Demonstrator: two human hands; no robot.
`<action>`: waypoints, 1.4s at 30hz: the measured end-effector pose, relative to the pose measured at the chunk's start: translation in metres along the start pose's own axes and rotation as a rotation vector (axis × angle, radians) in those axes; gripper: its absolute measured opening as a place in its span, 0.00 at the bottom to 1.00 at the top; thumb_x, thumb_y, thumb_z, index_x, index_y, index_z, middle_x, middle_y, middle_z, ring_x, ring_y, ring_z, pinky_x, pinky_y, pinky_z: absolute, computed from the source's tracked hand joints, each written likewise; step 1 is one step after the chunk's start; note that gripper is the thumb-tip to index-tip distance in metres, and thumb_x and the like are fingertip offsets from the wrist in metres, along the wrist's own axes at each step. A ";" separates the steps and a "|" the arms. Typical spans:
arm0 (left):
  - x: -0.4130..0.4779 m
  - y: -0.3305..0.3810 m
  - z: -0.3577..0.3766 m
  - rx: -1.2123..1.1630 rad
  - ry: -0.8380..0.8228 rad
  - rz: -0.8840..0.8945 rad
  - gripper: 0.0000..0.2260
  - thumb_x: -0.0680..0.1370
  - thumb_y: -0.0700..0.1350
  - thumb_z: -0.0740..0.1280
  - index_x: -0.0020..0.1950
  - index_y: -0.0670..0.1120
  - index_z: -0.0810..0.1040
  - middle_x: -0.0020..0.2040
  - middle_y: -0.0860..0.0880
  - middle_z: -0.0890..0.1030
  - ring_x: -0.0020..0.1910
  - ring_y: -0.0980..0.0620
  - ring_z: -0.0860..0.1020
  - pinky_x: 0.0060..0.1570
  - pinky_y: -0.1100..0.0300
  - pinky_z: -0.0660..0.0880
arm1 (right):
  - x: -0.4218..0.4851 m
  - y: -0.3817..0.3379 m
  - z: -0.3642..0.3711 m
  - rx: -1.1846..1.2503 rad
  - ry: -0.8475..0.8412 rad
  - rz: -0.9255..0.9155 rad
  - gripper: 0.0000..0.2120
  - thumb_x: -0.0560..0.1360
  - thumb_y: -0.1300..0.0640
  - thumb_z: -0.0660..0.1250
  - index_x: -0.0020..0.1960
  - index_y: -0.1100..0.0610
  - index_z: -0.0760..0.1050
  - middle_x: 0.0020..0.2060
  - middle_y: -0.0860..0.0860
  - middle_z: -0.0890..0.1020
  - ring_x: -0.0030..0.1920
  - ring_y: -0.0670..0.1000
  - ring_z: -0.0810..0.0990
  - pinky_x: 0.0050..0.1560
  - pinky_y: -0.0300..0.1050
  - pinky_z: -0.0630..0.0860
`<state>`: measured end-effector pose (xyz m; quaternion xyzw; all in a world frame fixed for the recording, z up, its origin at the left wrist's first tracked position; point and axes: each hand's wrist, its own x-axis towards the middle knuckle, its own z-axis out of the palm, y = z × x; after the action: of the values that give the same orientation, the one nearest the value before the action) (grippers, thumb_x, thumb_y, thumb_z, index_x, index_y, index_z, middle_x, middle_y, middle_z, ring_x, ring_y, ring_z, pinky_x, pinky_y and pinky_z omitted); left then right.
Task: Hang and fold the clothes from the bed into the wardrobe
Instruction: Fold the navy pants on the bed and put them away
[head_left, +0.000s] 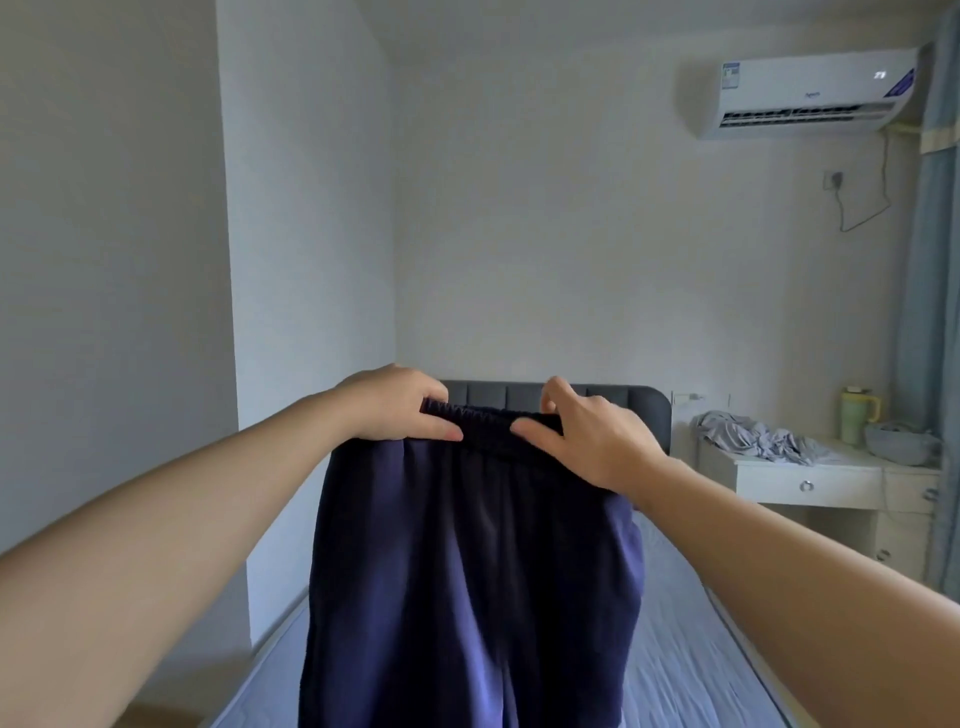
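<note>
While both hands, left (400, 402) and right (587, 434), pinch the waistband, navy trousers (467, 571) hang over the bed (685, 649). Folding not begun; grey garment (753, 434) waits on far-right tabletop (841, 470); wardrobe unseen.

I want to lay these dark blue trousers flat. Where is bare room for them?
The bed sheet lies bare on the right, between the trousers and the white desk; a narrower strip runs on the left, between the trousers and the wall. What lies behind the trousers is hidden. The desk top is crowded: crumpled grey cloth, green cup, grey bowl.
</note>
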<state>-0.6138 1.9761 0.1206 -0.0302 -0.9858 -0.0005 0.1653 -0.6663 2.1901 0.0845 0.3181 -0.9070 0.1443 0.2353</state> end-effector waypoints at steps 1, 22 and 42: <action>-0.001 -0.002 0.001 0.040 0.005 0.005 0.15 0.70 0.64 0.67 0.37 0.54 0.70 0.35 0.55 0.73 0.38 0.53 0.73 0.35 0.59 0.66 | -0.001 0.000 -0.004 -0.055 -0.044 -0.042 0.25 0.73 0.33 0.57 0.53 0.54 0.62 0.34 0.47 0.73 0.37 0.54 0.74 0.38 0.47 0.69; 0.004 -0.022 0.003 0.198 -0.068 -0.013 0.11 0.74 0.56 0.67 0.43 0.55 0.65 0.37 0.57 0.70 0.43 0.51 0.71 0.38 0.59 0.65 | 0.019 0.021 0.011 -0.260 -0.031 -0.041 0.11 0.81 0.46 0.53 0.51 0.53 0.64 0.52 0.52 0.78 0.51 0.58 0.77 0.43 0.46 0.64; -0.002 -0.058 0.013 -0.969 -0.161 -0.191 0.10 0.72 0.28 0.66 0.46 0.42 0.76 0.39 0.46 0.79 0.36 0.53 0.80 0.35 0.66 0.77 | 0.022 0.048 0.012 0.158 -0.191 0.160 0.11 0.69 0.52 0.73 0.42 0.57 0.73 0.35 0.48 0.72 0.40 0.51 0.73 0.34 0.40 0.68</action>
<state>-0.6195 1.9179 0.1083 -0.0130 -0.8803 -0.4711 0.0548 -0.7162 2.2101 0.0799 0.2748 -0.9335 0.2026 0.1098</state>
